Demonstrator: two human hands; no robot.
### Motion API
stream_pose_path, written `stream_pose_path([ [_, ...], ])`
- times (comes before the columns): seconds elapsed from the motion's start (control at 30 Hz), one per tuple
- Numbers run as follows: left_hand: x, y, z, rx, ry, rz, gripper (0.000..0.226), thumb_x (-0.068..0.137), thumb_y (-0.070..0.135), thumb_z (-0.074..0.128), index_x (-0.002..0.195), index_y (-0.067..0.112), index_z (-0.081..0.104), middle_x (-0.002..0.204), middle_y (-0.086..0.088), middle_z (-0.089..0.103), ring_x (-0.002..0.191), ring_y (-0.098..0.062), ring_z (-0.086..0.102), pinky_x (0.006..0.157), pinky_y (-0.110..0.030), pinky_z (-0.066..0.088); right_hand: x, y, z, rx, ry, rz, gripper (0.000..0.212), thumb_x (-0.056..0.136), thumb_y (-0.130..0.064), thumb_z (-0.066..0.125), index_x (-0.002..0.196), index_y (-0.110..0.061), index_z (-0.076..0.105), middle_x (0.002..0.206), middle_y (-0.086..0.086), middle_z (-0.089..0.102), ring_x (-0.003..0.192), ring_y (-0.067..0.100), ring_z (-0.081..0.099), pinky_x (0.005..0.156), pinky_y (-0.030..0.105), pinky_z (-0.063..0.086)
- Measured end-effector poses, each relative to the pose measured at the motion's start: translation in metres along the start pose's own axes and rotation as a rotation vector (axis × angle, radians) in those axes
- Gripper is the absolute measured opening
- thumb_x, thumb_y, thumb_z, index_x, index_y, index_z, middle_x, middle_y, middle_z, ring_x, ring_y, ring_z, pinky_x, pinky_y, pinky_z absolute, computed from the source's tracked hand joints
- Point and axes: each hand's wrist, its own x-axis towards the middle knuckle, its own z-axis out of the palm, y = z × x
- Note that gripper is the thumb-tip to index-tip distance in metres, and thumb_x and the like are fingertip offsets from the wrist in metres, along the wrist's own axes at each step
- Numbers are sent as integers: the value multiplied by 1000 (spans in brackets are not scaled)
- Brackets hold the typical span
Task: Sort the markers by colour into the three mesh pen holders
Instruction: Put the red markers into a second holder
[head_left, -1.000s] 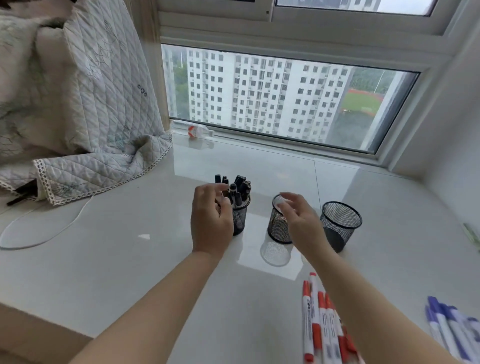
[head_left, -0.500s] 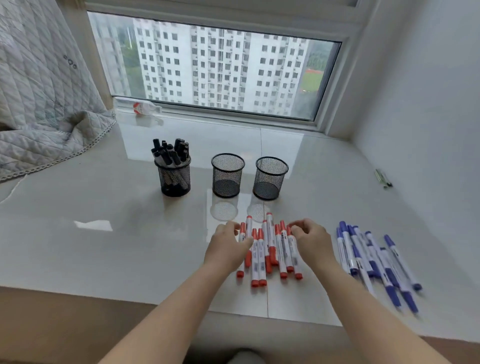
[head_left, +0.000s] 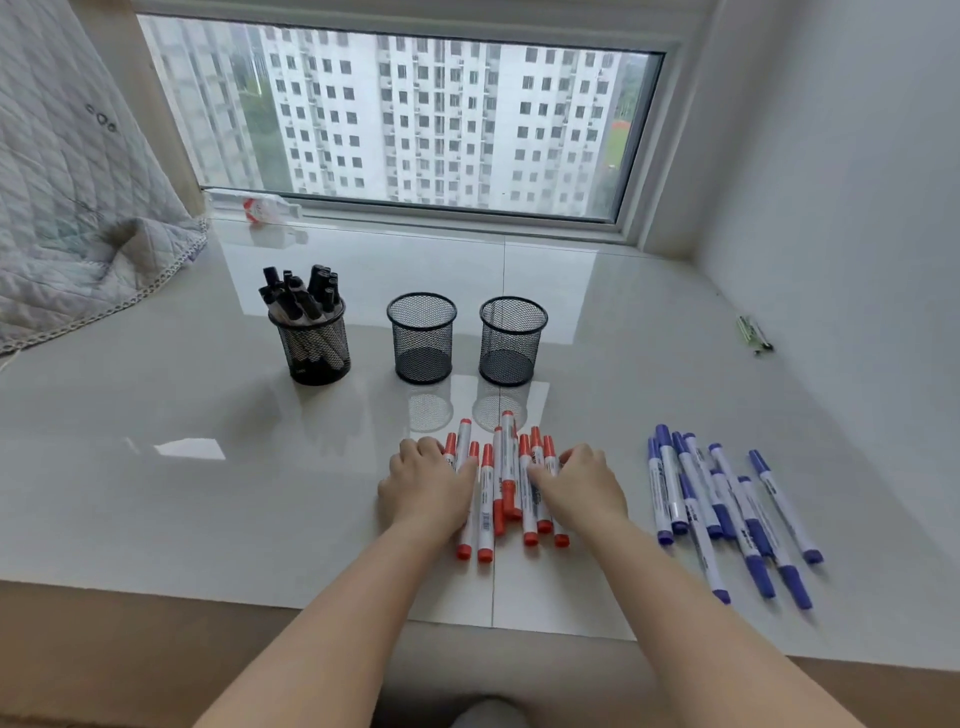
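Low in the centre of the frame we have both hands on the bunch of red markers (head_left: 506, 486), which lies flat on the glossy white sill (head_left: 156, 493). Our left hand (head_left: 427, 486) presses in from the bunch's left side and our right hand (head_left: 582, 486) from its right side. On both hands the fingers bend inward against the outer markers. We cannot tell whether they actually close around any marker or only push the bunch together. To the right of the frame, well apart from the red ones, the blue markers (head_left: 727, 506) lie loosely fanned on the sill. Above the hands, at mid-frame, three mesh pen holders stand upright in a row. The left holder (head_left: 313, 345) is packed with black markers (head_left: 301, 296), caps up. The middle holder (head_left: 422, 338) and the right holder (head_left: 512, 340) stand just beside each other with nothing visible inside. At the upper left a quilted blanket (head_left: 67, 208) spills onto the sill. A small bottle (head_left: 262, 208) lies against the window (head_left: 415, 119) frame, and a small greenish object (head_left: 753, 335) rests near the right wall.
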Motion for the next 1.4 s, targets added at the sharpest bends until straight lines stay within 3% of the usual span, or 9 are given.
stream_pose_path([
  [0.3,4,-1,0,9,11,-22,55,92,51,35,125,8,44,126,-9,47,117,-25,45,95,-38,38,6,-2,2,-59,5,25,52,85,-41,51,123,-6,44,125,10,47,114,29,49,90,37,42],
  [0.47,7,-3,-6,34,-15,14,34,93,21,38,119,0,44,124,-17,49,114,-30,46,93,-36,38,7,-5,6,-112,69,44,43,90,-31,42,122,-3,46,123,13,48,112,31,50,86,35,40],
  [0.67,12,-7,-13,-3,-24,31,29,92,22,43,110,0,48,115,-18,57,105,-34,54,80,-33,40,13,-2,-1,-28,56,67,26,84,-27,47,93,-3,55,96,13,60,79,28,53,66,29,37],
  [0.8,20,-13,-21,-85,-25,-28,30,91,25,44,107,-1,46,110,-22,61,100,-38,57,73,-34,38,18,3,-10,84,45,90,18,84,-23,47,80,-6,51,81,10,58,73,28,52,61,28,35],
  [0.87,24,-16,-24,-146,-56,-68,27,88,19,50,106,-1,45,105,-21,62,92,-34,59,69,-33,38,19,4,-11,120,-1,75,24,88,-26,44,77,-7,53,79,11,61,73,28,55,61,27,37],
  [0.97,27,-13,-26,-305,-171,-107,21,87,14,48,104,1,48,86,-12,64,65,-21,60,53,-27,45,17,1,-9,74,-48,35,36,89,-41,49,66,-13,54,66,1,55,64,20,53,55,26,36],
  [1.1,28,-3,-24,-286,-245,-4,22,92,27,45,99,8,54,89,-9,55,85,-28,54,68,-27,39,15,-5,-7,-3,-29,37,35,82,-44,58,59,-18,50,59,-3,51,53,10,47,45,23,29],
  [1.27,31,-5,-22,-333,-202,-6,27,95,33,39,81,13,49,82,-6,53,77,-24,47,66,-29,33,15,-10,-7,5,-69,76,18,75,-31,61,72,-14,58,65,-1,56,59,17,55,48,22,37],
  [1.4,40,-11,-30,-415,-210,-21,32,95,36,39,91,11,58,87,-7,54,80,-24,47,69,-28,35,20,-17,-16,29,-45,118,18,72,-29,62,71,-13,54,67,1,55,57,16,52,49,23,37],
])
